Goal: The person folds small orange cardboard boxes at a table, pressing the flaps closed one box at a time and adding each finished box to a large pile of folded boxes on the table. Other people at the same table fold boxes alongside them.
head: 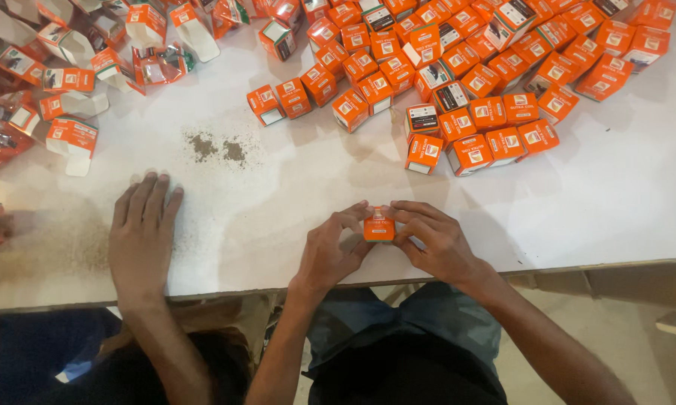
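You have 1 small orange carton (379,225) pinched between both hands at the near edge of the white desk (615,195). The fingers (351,219) of your left hand (329,251) press its left side, and your right hand (437,241) closes on its right side and top, so the carton is squared between them and braced on the desk.

Beyond the carton and to its right lies the pile of closed orange cartons (473,82), tumbled loosely, within a forward reach. Far left of the carton, open unfolded cartons (75,82) sit apart from the closed ones. A smear of dark powder (218,148) lies between. Another person's hand (143,232) rests flat, left of your carton.
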